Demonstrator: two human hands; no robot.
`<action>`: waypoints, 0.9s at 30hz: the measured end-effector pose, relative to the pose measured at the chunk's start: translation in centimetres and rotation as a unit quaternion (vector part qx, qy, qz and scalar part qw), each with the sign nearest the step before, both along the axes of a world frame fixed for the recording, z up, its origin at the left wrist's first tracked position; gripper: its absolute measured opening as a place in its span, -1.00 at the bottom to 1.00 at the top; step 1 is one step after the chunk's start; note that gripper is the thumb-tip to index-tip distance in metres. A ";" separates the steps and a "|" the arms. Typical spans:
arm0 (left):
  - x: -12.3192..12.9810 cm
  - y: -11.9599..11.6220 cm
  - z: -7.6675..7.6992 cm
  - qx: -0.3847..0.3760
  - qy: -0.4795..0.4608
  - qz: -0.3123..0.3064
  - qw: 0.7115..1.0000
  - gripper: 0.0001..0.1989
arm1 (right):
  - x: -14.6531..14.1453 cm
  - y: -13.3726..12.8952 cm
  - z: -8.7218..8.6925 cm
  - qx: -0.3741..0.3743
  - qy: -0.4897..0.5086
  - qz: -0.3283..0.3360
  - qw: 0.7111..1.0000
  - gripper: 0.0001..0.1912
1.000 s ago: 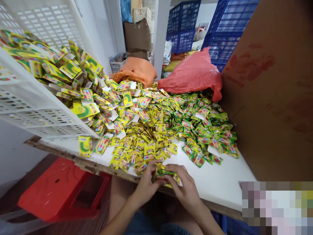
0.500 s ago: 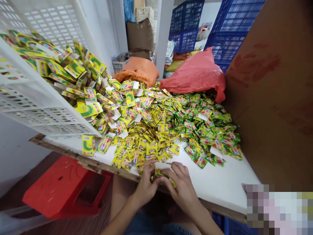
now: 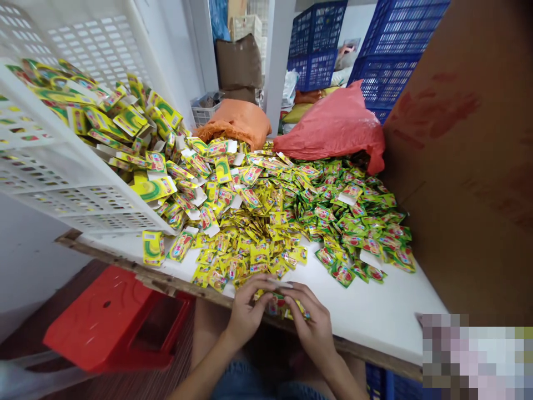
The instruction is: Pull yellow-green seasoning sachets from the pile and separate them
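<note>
At the table's front edge, my left hand (image 3: 247, 309) and my right hand (image 3: 313, 318) hold a small printed yellow candy box (image 3: 277, 304) between them. Both hands are closed on it, thumbs on the near side and fingers along the top. Only a thin white edge of its flap shows; the fingers hide much of the rest. Just beyond my hands lies a heap of yellow sachets (image 3: 259, 254). Green sachets (image 3: 341, 272) are piled to the right of them. Several printed boxes (image 3: 183, 243) with white flaps lie to the left.
A tipped white plastic crate (image 3: 95, 189) full of boxes leans at the left. Behind the heap sit an orange sack (image 3: 239, 119) and a red sack (image 3: 333, 125). A cardboard sheet (image 3: 453, 166) walls the right side. A red stool (image 3: 100, 322) stands below the table's left edge.
The box has tilted between my hands, and its white flap, broad before, now shows as a thin edge. My fingers have moved together along the top; the printed side shows more.
</note>
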State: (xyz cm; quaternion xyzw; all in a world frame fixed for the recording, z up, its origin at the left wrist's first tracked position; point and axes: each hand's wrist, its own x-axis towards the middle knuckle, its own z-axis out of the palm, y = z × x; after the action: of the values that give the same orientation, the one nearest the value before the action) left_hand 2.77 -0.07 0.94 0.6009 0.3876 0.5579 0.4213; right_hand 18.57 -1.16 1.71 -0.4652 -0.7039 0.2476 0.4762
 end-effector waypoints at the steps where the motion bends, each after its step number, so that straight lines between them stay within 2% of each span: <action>1: 0.0 0.0 0.2 -0.009 -0.024 0.000 1.000 -0.77 | 0.0 0.0 0.0 -0.001 0.013 -0.021 1.000 -0.78; 3: -0.1 0.1 0.3 -0.010 -0.033 -0.006 0.999 -0.75 | 0.2 -0.1 -0.2 0.000 0.019 -0.033 0.999 -0.73; 7: -0.6 -0.1 0.7 0.044 0.057 -0.025 0.997 -0.83 | 0.6 -0.4 -0.5 0.032 -0.039 0.022 0.998 -0.74; 11: -0.7 -0.4 1.3 0.042 0.074 -0.004 0.996 -0.82 | 0.3 -0.6 0.2 0.043 -0.038 -0.010 0.998 -0.78; 18: 0.1 -0.1 1.9 -0.002 0.018 0.018 1.000 -0.91 | -0.6 -0.5 1.3 0.007 -0.034 -0.061 0.998 -0.88; 21: 0.0 0.1 1.5 -0.012 0.001 0.008 1.000 -0.92 | -0.6 -0.6 1.0 0.005 -0.024 -0.065 0.998 -0.88; 27: -0.8 0.1 -0.4 -0.027 0.009 -0.010 1.000 -0.89 | -0.2 -0.8 -0.6 0.040 -0.003 -0.029 0.999 -0.82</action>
State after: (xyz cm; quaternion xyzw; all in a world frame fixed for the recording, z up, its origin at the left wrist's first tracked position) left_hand 1.97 0.03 0.59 0.5981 0.4003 0.5379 0.4390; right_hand 18.41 -1.99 1.07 -0.4673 -0.7007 0.2041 0.4991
